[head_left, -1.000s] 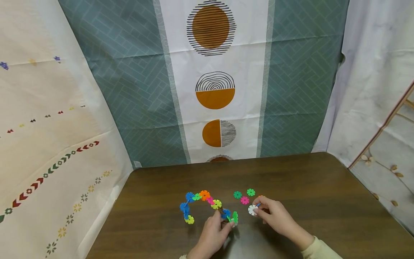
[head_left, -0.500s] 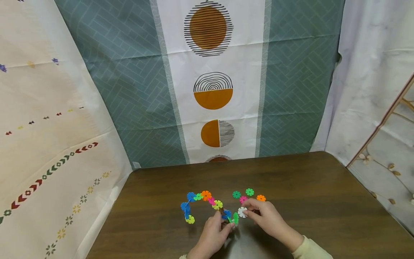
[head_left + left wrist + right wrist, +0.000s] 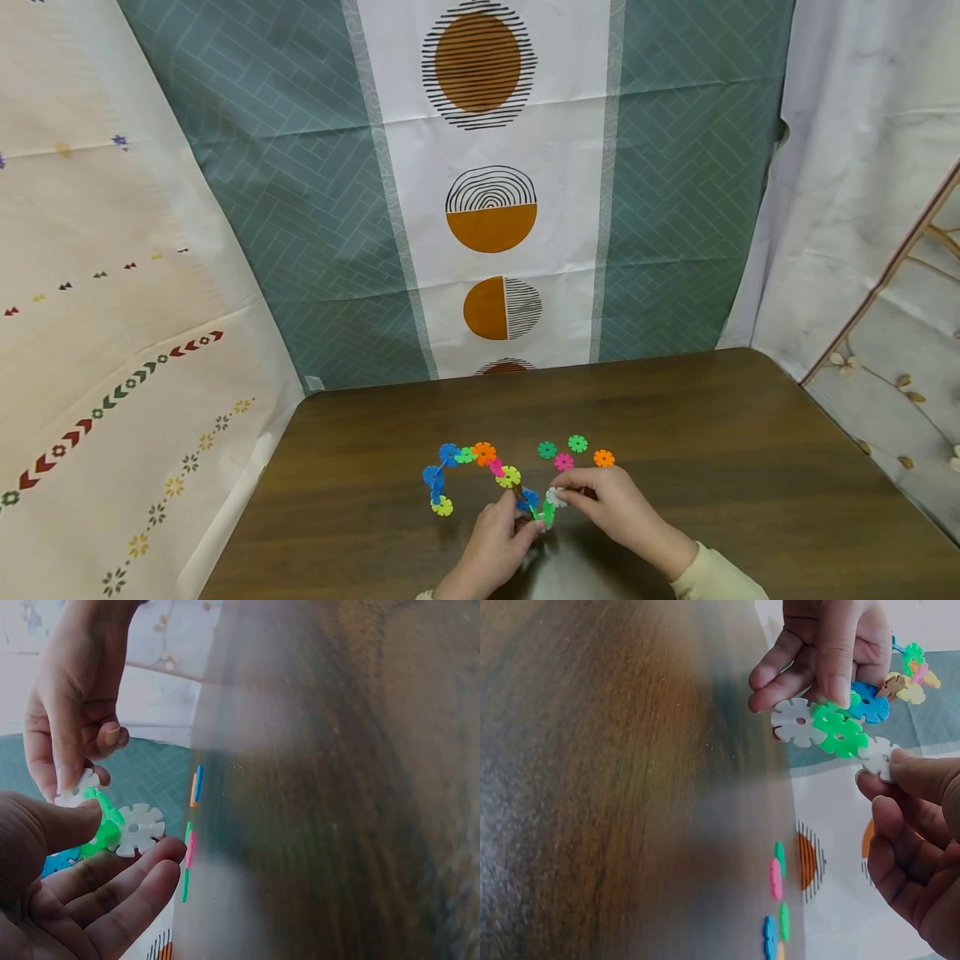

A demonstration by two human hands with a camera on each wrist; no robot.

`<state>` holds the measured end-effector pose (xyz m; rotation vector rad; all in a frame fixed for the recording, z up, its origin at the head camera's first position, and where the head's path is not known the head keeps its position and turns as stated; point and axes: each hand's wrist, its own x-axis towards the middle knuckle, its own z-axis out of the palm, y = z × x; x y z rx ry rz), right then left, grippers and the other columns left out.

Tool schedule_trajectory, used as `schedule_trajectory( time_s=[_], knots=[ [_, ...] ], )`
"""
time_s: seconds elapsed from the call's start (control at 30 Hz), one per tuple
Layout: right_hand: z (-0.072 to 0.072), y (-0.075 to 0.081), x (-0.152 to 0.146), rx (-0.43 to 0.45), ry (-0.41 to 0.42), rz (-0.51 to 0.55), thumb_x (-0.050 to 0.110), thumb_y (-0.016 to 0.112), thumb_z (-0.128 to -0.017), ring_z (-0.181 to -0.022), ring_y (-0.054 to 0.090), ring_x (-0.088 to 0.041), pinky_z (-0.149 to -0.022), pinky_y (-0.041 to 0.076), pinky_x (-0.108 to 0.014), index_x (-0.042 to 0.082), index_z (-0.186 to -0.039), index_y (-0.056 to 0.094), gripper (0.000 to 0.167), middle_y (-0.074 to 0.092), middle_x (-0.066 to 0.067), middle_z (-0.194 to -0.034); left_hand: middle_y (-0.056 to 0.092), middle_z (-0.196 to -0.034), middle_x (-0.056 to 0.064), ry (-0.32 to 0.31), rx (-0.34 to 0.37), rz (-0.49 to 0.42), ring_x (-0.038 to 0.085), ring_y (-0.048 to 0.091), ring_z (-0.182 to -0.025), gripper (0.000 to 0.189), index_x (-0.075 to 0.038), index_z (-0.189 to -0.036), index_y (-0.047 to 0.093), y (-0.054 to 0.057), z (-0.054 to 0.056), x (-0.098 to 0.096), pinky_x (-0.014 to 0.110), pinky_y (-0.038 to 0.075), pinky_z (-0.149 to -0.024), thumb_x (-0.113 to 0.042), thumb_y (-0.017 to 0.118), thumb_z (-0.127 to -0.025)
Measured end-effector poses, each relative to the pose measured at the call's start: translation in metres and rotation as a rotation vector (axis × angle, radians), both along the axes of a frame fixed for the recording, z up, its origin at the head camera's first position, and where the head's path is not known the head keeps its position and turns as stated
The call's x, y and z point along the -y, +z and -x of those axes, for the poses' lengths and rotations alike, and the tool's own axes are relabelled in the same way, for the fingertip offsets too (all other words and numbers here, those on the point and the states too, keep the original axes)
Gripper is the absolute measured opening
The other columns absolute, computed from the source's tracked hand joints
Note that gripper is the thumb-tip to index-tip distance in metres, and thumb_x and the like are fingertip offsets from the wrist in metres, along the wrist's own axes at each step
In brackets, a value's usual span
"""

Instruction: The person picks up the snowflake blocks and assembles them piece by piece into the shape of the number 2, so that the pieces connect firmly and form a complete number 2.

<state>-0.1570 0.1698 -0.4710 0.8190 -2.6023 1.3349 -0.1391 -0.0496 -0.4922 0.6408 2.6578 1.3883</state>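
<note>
Pinching a white round notched plastic disc (image 3: 877,759) between thumb and forefinger of the right hand (image 3: 613,502). Brought leftward since half a second ago, from just apart to against a green notched plastic disc (image 3: 843,736) in a curved multicoloured plastic disc chain (image 3: 483,452); cannot tell whether slotted in. Gripping that chain in the left hand (image 3: 491,533) as before, other fingers loosely extended. Uncovering, since a second ago, an orange notched plastic disc (image 3: 603,458) on the brown table (image 3: 360,533).

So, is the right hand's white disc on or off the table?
Off: both wrist views show the right hand pinching the white disc aloft.
</note>
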Motion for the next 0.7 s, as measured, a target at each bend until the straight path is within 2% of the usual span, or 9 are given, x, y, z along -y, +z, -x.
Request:
schedule_trajectory(
  time_s=[0.13,0.23,0.33,0.4,0.57,0.6,0.7],
  knots=[
    [0.001,-0.002,0.001,-0.009,0.020,0.031,0.018,0.068,-0.091,-0.067,0.056,-0.003,-0.056,0.049,-0.023,0.015,-0.100,0.076,0.012,0.072,0.008,-0.089,0.066,-0.080,-0.007,-0.015,0.028,-0.055,0.002,0.059,-0.068,0.018,-0.007,-0.102,0.055,-0.002,0.000,0.000,0.021,0.047,-0.060,-0.018,0.067,-0.093],
    [0.002,-0.004,0.002,0.014,0.026,0.053,0.020,0.066,-0.093,-0.057,0.053,-0.002,-0.052,0.047,-0.022,0.016,-0.102,0.076,0.015,0.072,0.004,-0.085,0.070,-0.083,-0.002,-0.019,0.072,-0.119,0.007,0.065,-0.070,0.020,-0.005,-0.107,0.054,-0.002,0.000,-0.001,0.021,0.050,-0.060,-0.013,0.067,-0.093],
    [0.002,-0.007,0.003,0.087,0.036,0.073,0.024,0.061,-0.097,-0.047,0.049,-0.003,-0.046,0.046,-0.024,0.016,-0.107,0.075,0.019,0.070,-0.001,-0.078,0.071,-0.084,0.002,-0.009,0.087,-0.151,0.009,0.066,-0.069,0.021,-0.005,-0.109,0.054,-0.001,0.000,-0.002,0.022,0.050,-0.060,-0.011,0.067,-0.093],
    [0.002,-0.009,0.003,0.159,0.056,0.101,0.027,0.056,-0.100,-0.044,0.052,-0.008,-0.044,0.047,-0.027,0.013,-0.110,0.073,0.024,0.069,-0.005,-0.075,0.071,-0.083,0.002,-0.002,0.083,-0.157,0.009,0.066,-0.069,0.021,-0.005,-0.108,0.054,-0.001,-0.001,-0.002,0.022,0.050,-0.060,-0.011,0.067,-0.093],
    [0.001,-0.011,0.005,0.295,0.125,0.210,0.022,0.049,-0.104,-0.049,0.061,-0.025,-0.049,0.054,-0.037,0.003,-0.108,0.070,0.029,0.070,-0.014,-0.079,0.070,-0.081,0.001,0.006,0.078,-0.149,0.004,0.063,-0.067,0.018,-0.005,-0.106,0.054,0.000,0.000,-0.001,0.022,0.050,-0.059,-0.011,0.066,-0.093],
    [-0.001,-0.007,0.006,0.306,0.131,0.221,0.019,0.048,-0.104,-0.050,0.062,-0.028,-0.051,0.054,-0.039,0.001,-0.107,0.070,0.028,0.070,-0.014,-0.078,0.069,-0.081,0.001,0.005,0.079,-0.150,0.004,0.062,-0.067,0.018,-0.005,-0.106,0.054,0.000,0.000,-0.001,0.022,0.050,-0.059,-0.010,0.066,-0.093],
    [0.001,-0.008,0.006,0.346,0.138,0.242,0.019,0.048,-0.104,-0.050,0.062,-0.029,-0.052,0.055,-0.041,0.002,-0.103,0.071,0.028,0.069,-0.016,-0.078,0.069,-0.081,0.001,0.004,0.089,-0.151,0.003,0.061,-0.067,0.017,-0.005,-0.105,0.054,-0.001,0.000,0.000,0.022,0.050,-0.059,-0.010,0.066,-0.094]
  ],
)
